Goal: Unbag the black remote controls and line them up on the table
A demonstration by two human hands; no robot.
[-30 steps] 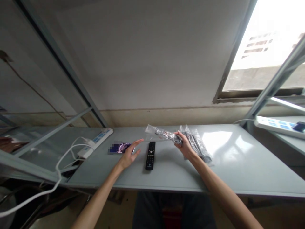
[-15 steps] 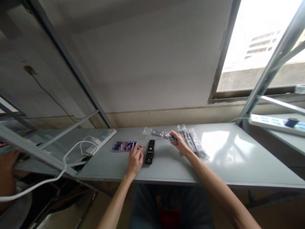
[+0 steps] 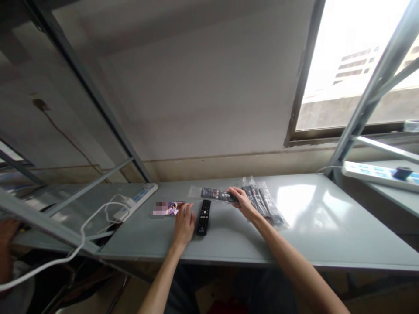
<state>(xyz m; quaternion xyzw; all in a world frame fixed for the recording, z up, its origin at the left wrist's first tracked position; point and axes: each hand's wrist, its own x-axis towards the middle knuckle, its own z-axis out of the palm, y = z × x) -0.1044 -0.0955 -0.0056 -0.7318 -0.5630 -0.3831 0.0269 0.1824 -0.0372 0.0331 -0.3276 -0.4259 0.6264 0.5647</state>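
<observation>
Bagged remote control [image 3: 213, 194] is looking light, stiff, slippery; we're gripping its firm three-o'clock end with right fingers [image 3: 233, 191], left fingers [image 3: 187, 212] loosely parted at eight o'clock.

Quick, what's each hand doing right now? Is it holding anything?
Left hand: open, near the phone, no object visible in it.
Right hand: closed on a bagged remote.
</observation>
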